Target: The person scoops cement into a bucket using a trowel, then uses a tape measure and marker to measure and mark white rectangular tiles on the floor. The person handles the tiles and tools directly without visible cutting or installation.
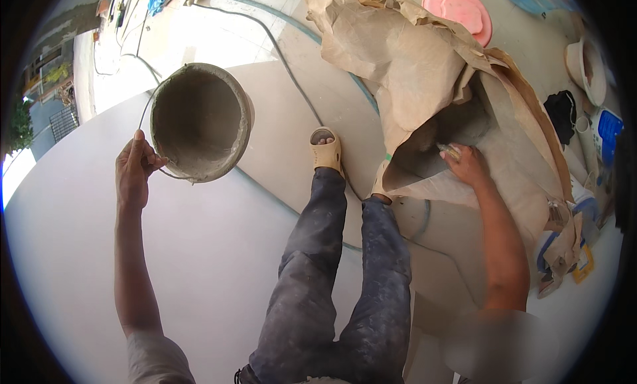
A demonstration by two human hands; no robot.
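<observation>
Pale tiled floor [219, 264]; left hand [135, 168] grips the grey bucket [199, 122] at its two o'clock; right hand [468, 163], fingers curled on a small tool [450, 150], reaches into the paper sack [424, 72].

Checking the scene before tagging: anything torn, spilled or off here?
The big brown paper sack is ripped wide open and crumpled, grey powder exposed where the right hand reaches in. The bucket, held tilted by the left hand, is caked with dried grey residue. No spill on the floor shows.
</observation>
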